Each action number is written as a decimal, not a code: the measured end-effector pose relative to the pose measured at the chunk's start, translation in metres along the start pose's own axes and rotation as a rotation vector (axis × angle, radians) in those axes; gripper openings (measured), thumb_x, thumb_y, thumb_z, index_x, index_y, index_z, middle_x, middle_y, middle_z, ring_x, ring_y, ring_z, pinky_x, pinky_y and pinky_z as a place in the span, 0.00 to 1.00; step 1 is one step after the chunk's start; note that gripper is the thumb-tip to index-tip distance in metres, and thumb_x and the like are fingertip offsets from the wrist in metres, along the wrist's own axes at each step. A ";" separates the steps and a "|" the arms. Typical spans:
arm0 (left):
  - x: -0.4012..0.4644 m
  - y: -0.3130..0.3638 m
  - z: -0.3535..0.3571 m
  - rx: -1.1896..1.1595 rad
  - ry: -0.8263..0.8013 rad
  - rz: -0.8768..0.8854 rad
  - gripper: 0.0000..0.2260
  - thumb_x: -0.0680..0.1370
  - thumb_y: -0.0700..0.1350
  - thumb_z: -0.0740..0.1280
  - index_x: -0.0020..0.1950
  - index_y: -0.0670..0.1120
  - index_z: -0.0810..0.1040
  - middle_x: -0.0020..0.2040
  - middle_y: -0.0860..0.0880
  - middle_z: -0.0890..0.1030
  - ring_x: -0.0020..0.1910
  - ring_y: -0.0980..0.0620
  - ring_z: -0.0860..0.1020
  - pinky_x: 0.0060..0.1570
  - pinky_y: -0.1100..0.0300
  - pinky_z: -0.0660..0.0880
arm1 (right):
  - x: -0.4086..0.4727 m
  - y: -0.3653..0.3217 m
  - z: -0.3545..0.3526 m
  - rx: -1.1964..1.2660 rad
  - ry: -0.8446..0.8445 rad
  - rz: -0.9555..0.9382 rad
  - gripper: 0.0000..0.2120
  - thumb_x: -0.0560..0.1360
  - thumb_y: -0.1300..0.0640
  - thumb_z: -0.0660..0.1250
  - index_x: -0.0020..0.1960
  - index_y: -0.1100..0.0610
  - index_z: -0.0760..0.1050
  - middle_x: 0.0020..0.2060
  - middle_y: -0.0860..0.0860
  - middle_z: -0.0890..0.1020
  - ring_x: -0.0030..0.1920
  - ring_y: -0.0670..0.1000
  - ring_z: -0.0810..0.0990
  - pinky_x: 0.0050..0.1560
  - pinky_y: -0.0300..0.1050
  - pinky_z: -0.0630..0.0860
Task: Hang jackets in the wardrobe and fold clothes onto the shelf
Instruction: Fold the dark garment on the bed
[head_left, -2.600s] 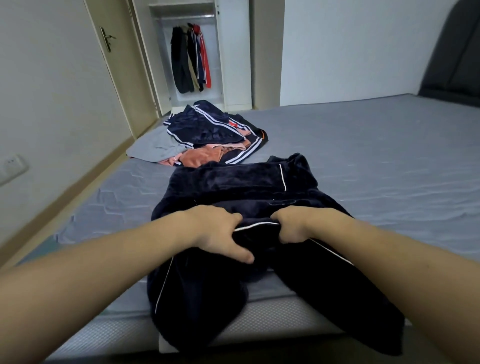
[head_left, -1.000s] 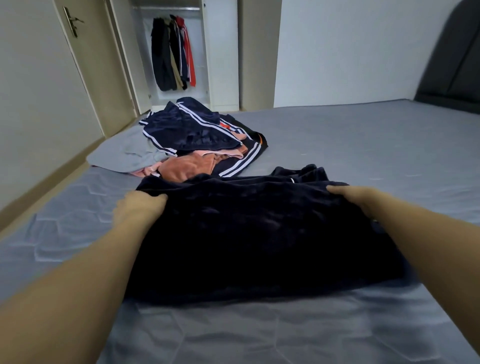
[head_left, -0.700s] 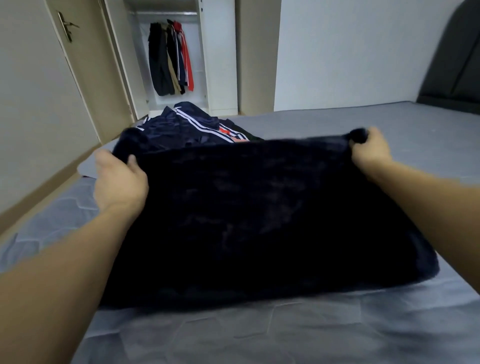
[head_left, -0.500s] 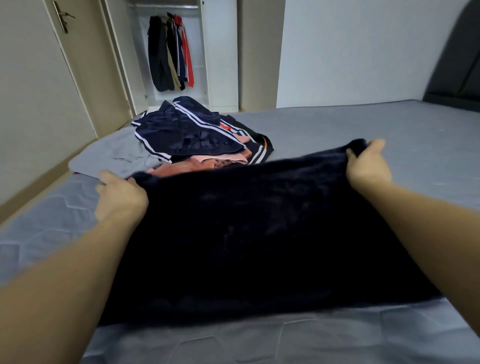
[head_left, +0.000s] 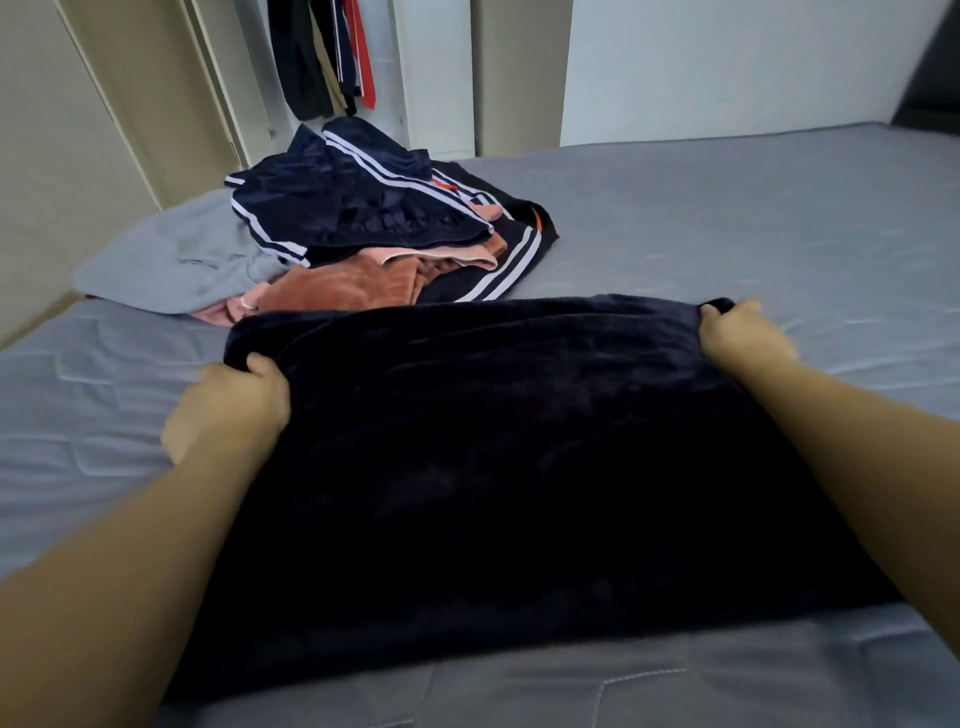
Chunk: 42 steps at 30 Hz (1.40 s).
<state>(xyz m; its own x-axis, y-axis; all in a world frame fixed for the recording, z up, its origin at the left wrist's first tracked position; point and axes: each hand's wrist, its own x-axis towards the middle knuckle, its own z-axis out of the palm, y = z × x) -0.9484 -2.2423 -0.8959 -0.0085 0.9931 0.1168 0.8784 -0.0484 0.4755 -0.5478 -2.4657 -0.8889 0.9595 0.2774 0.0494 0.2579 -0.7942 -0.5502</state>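
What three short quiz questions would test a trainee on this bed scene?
1. True or false: both hands grip the far edge of the dark navy velvety garment.
2. What lies beyond it on the grey bed sheet? A) a pile of striped navy and pink clothes B) a suitcase C) shoes
3. Where do jackets already hang?

Key:
1. True: left hand and right hand hold its corners.
2. A
3. In the open white wardrobe.
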 end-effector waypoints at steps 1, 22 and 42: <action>-0.003 0.002 0.000 -0.018 0.014 -0.022 0.25 0.82 0.52 0.50 0.69 0.34 0.67 0.64 0.29 0.71 0.64 0.30 0.71 0.64 0.42 0.66 | -0.004 -0.001 0.000 0.009 0.016 0.009 0.27 0.82 0.44 0.52 0.67 0.68 0.60 0.66 0.71 0.69 0.67 0.68 0.68 0.66 0.57 0.64; -0.096 -0.029 -0.154 -0.851 -0.581 -0.190 0.06 0.78 0.41 0.65 0.45 0.40 0.79 0.27 0.43 0.81 0.24 0.45 0.79 0.23 0.60 0.76 | -0.144 0.036 -0.195 0.506 -0.801 -0.205 0.08 0.73 0.52 0.68 0.49 0.52 0.83 0.42 0.52 0.85 0.37 0.48 0.83 0.36 0.42 0.78; -0.203 -0.147 -0.171 -0.846 -1.270 -0.401 0.15 0.64 0.46 0.76 0.49 0.42 0.86 0.51 0.40 0.84 0.44 0.43 0.84 0.49 0.49 0.81 | -0.321 -0.175 -0.001 -0.175 -1.029 -0.482 0.63 0.49 0.22 0.71 0.76 0.51 0.60 0.70 0.47 0.69 0.63 0.50 0.73 0.62 0.49 0.69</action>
<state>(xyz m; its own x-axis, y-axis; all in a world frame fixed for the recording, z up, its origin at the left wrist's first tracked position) -1.1580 -2.4546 -0.8402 0.6063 0.3727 -0.7025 0.4030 0.6176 0.6754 -0.9008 -2.4157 -0.8076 0.2305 0.8189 -0.5257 0.6623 -0.5278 -0.5317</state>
